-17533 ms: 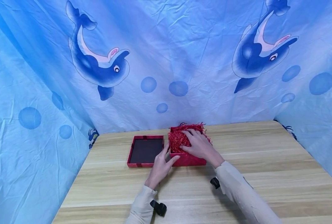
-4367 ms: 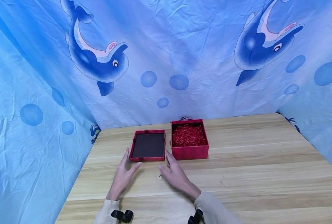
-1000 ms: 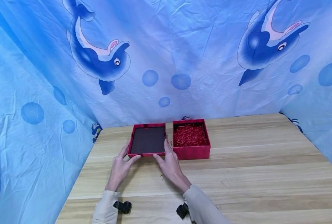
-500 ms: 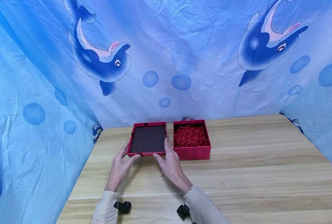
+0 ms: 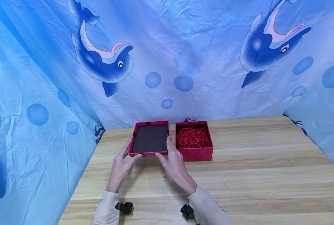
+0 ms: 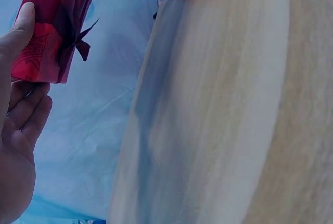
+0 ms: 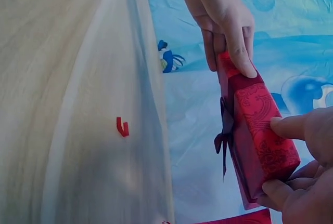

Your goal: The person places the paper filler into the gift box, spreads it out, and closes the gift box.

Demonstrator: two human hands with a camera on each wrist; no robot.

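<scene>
Both hands hold a red box lid by its near corners, dark inside facing up. In the head view the lid [image 5: 151, 139] is raised off the table, left of a red box [image 5: 196, 154] filled with red shredded paper [image 5: 191, 137]. My left hand [image 5: 120, 170] grips its left corner, thumb on the near side. At the right corner, my right hand [image 5: 176, 167] grips likewise. The right wrist view shows the lid's patterned side [image 7: 260, 115] between thumbs and fingers, and a dark ribbon bow [image 7: 225, 135] on its outer face. The left wrist view partly cuts off the left hand [image 6: 21, 141].
A wooden table [image 5: 257, 175] extends to the right. Stray red shreds [image 7: 122, 127] lie on it near the hands. Behind stands a blue dolphin-print curtain [image 5: 167, 56].
Earlier the right hand pressed heaped shredded paper, which now sits below the box rim. Both hands then moved to the lid, took hold of it and raised it off the table.
</scene>
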